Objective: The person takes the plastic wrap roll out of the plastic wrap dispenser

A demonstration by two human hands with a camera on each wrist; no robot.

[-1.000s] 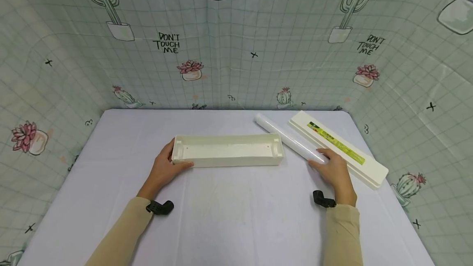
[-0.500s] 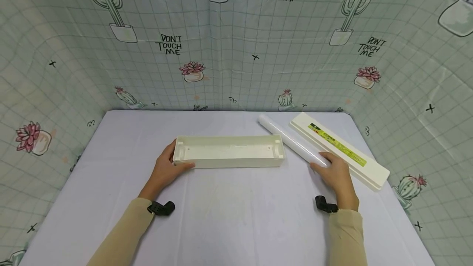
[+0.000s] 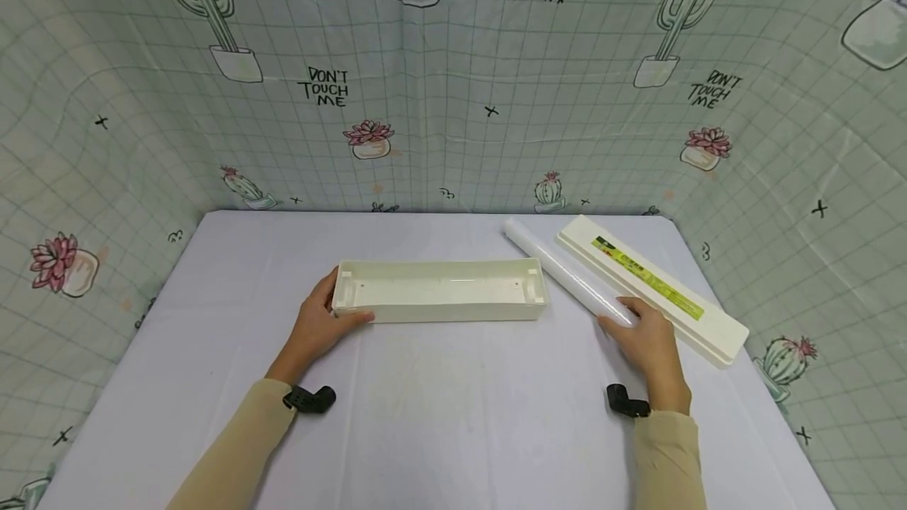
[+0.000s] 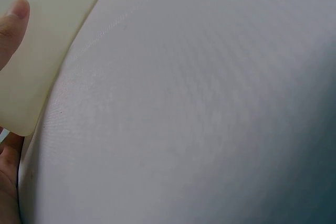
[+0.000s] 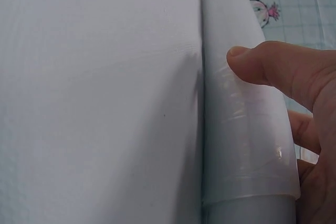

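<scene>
right hand (image 5: 310, 129) | thumb on film roll (image 5: 236, 129) | roll lying on white table (image 5: 94, 103)

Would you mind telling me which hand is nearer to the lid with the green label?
The right. The right hand grips the near end of the roll, which lies right beside the lid. The left hand holds the tray's far left end.

the desk (image 3: 453, 423) wears a pale lilac cloth. an open cream tray (image 3: 439, 290) lies at its middle. a clear film roll (image 3: 563, 272) and a long white lid (image 3: 652, 286) lie side by side at the far right.
</scene>
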